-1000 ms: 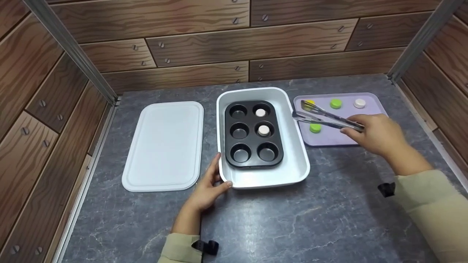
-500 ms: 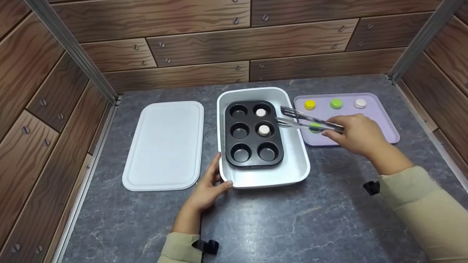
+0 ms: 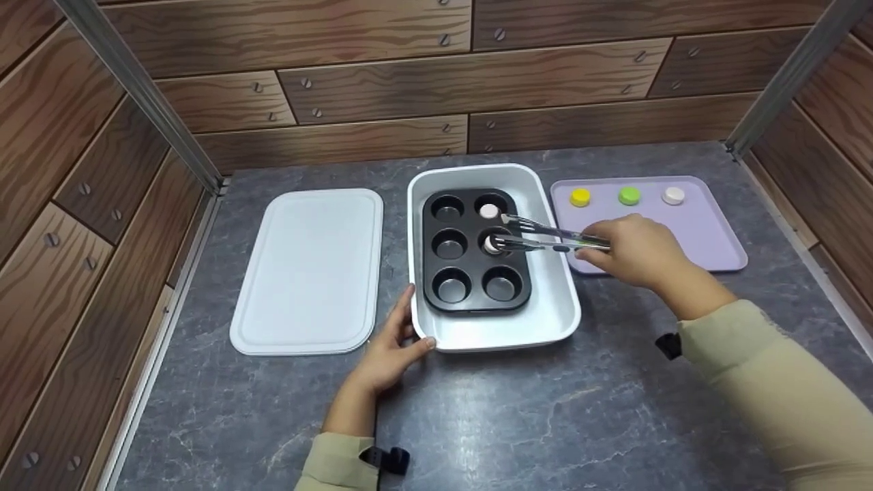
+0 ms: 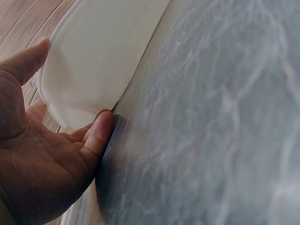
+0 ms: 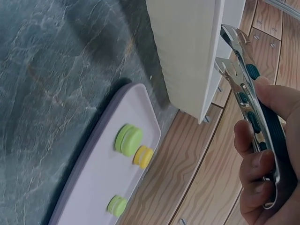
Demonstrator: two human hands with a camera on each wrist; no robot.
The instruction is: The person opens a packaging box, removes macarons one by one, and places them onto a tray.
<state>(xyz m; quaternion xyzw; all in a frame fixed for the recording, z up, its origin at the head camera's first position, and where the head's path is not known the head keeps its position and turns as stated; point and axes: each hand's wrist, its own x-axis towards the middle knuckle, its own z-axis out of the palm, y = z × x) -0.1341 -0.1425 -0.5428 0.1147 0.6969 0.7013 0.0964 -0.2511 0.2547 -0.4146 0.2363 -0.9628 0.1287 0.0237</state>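
My right hand (image 3: 638,252) grips metal tongs (image 3: 552,239), their arms apart. The tongs reach over the dark muffin pan (image 3: 470,266); one tip overlaps the white macaron (image 3: 491,244) in the middle right cup, the other lies beside the white macaron (image 3: 489,211) in the far right cup. Whether they touch either cannot be told. The pan sits in a white rectangular tub (image 3: 501,337). At the tub's near left corner my left hand (image 3: 389,354) rests with fingers along the side and thumb at the front; in the left wrist view its fingers (image 4: 101,131) touch the tub wall (image 4: 93,61).
On a lilac tray (image 3: 716,239) at the right lie a yellow macaron (image 3: 580,197), a green one (image 3: 629,196) and a white one (image 3: 673,196); another green macaron (image 5: 129,139) shows in the right wrist view. A white lid (image 3: 310,273) lies left. Wood-patterned walls surround the table.
My right hand has carried the tongs leftward from above the lilac tray to above the muffin pan. My left hand stays at the tub's corner.
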